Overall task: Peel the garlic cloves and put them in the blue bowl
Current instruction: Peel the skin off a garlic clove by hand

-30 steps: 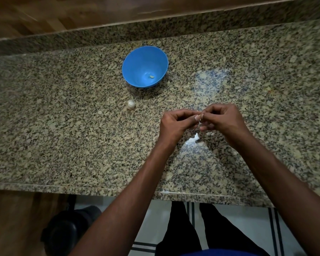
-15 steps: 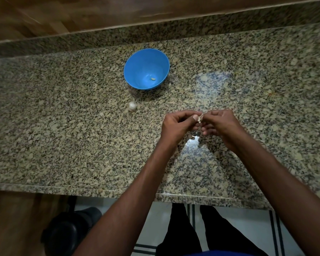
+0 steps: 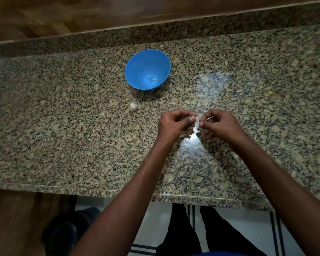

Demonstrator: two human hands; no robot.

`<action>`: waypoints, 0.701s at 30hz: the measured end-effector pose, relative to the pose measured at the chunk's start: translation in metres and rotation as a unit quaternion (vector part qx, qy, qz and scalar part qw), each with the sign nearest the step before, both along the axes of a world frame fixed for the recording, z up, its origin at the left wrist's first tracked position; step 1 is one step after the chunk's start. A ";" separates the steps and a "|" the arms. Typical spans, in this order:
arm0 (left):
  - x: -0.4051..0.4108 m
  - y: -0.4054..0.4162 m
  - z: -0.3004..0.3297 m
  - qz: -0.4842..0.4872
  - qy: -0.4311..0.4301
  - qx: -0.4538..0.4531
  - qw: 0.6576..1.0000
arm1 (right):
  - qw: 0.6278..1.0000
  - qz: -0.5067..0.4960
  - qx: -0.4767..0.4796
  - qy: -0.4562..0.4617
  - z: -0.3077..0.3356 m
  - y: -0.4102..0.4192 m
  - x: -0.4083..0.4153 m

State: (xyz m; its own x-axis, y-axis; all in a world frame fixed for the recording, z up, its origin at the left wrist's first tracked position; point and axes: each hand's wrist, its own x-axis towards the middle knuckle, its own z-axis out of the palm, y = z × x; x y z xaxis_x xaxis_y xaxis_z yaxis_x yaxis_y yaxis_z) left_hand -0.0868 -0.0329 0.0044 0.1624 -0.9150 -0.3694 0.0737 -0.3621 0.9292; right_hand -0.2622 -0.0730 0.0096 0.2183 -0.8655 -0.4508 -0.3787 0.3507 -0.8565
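A blue bowl (image 3: 137, 71) stands on the granite counter at the back centre, with one peeled clove (image 3: 154, 79) inside it. A garlic bulb (image 3: 133, 106) lies on the counter in front of the bowl. Nearer to me, my left hand (image 3: 174, 124) and my right hand (image 3: 220, 124) meet above the counter, fingers curled. My left thumb and fingers pinch a small garlic clove (image 3: 196, 120), mostly hidden. My right fingertips pinch a thin strip of skin (image 3: 209, 118) at the clove.
The granite counter (image 3: 63, 135) has a raised back ledge and a front edge near my body. Pale skin scraps (image 3: 191, 135) lie under my hands. A dark round object (image 3: 68, 230) sits on the floor at lower left.
My hands have drawn slightly apart, and the right one now pulls a strip of skin away from the clove. The view has shifted a little.
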 end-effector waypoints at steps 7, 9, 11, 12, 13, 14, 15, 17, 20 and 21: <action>0.001 0.002 -0.001 -0.006 -0.044 -0.009 0.999 | 0.999 0.006 0.010 -0.034 0.006 0.000 -0.001; 0.001 0.002 -0.001 -0.014 -0.045 -0.012 0.999 | 0.999 -0.001 0.026 -0.042 0.005 0.000 -0.001; 0.001 0.004 -0.001 -0.029 -0.048 -0.019 0.998 | 0.998 -0.003 0.040 -0.049 0.005 0.000 -0.002; 0.002 0.004 0.000 -0.037 -0.049 -0.021 0.998 | 0.998 0.000 0.046 -0.050 0.005 0.000 -0.003; 0.003 0.005 0.000 -0.045 -0.049 -0.024 0.997 | 0.997 0.005 0.051 -0.050 0.006 -0.001 -0.004; 0.003 0.006 0.000 -0.053 -0.050 -0.025 0.997 | 0.997 0.012 0.059 -0.050 0.006 -0.002 -0.005; 0.004 0.006 0.001 -0.059 -0.051 -0.027 0.997 | 0.996 0.020 0.066 -0.050 0.007 -0.003 -0.006; 0.005 0.006 0.001 -0.067 -0.049 -0.032 0.996 | 0.995 0.032 0.076 -0.052 0.008 -0.006 -0.008; 0.005 0.005 0.002 -0.065 -0.033 -0.028 0.997 | 0.995 0.027 0.075 -0.053 0.008 -0.006 -0.007; 0.004 0.005 0.003 -0.062 -0.027 -0.026 0.997 | 0.996 0.023 0.071 -0.051 0.009 -0.006 -0.005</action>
State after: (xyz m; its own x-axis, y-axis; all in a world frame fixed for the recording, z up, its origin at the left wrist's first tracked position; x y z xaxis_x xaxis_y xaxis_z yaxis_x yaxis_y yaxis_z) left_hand -0.0827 -0.0278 0.0072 0.0657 -0.9468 -0.3150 -0.0185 -0.3167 0.9483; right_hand -0.2677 -0.0786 0.0183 0.3068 -0.7829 -0.5412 -0.3101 0.4554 -0.8345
